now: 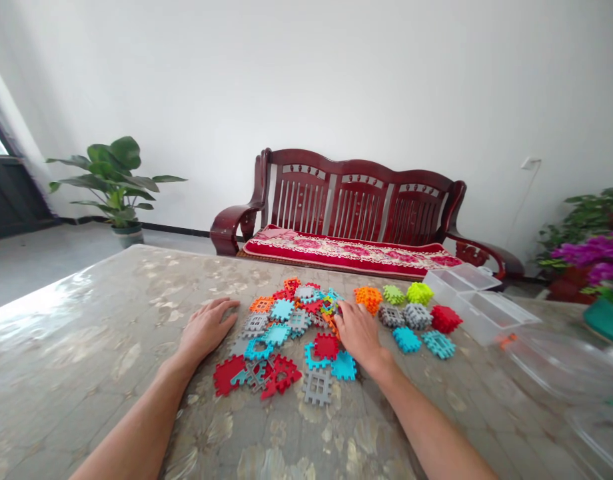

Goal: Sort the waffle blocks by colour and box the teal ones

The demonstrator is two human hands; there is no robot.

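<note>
A loose heap of toothed plastic interlocking tiles in red, blue, grey and orange lies on the table, with a light blue tile [282, 309] and a red tile [326, 346] on top. My left hand [210, 325] rests on the tabletop just left of the heap, fingers stretched out and holding nothing. At the heap's right edge is my right hand [357, 332], fingers apart and reaching over the tiles. Near its fingertips lies a small yellow-green piece [328, 305]. A grey window tile [317, 387] lies at the near side of the heap.
Right of my right hand stand sorted stacks: orange tiles [368, 299], yellow-green tiles [419, 293], grey tiles [417, 316], red tiles [446, 319] and blue tiles [406, 339]. Beyond them are a clear plastic box [479, 313] and a flowerpot [606, 320]. A wooden bench [356, 200] stands behind the table [111, 347].
</note>
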